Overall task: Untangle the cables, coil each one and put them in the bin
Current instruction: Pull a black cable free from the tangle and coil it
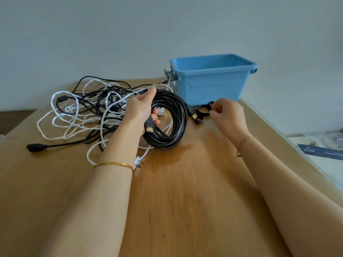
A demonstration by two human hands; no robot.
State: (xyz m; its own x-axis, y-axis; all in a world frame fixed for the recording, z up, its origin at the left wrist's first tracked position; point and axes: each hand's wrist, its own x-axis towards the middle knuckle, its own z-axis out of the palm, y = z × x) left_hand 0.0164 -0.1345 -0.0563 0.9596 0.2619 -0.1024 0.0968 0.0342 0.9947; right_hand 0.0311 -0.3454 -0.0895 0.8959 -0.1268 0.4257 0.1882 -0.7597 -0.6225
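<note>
My left grip (141,110) holds the coil (176,112); my right grip (228,114) pinches a strap (204,106) beside the bin (209,86). Coiling seems done; next I'd bind it, then drop it in.

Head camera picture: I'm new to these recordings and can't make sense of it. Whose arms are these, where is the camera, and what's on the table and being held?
There is no machine here: a person wears one wide-angle camera on the head, looking forward and down, so the two bare arms are their own. The left hand grips a coiled black cable with gold-tipped plugs. The right hand pinches a small black loop beside it, perhaps a strap; it is too small to tell. On the brown wooden table lies a tangle of white and black cables, and behind the coil stands an open blue plastic bin, where the coiled cables should go.
</note>
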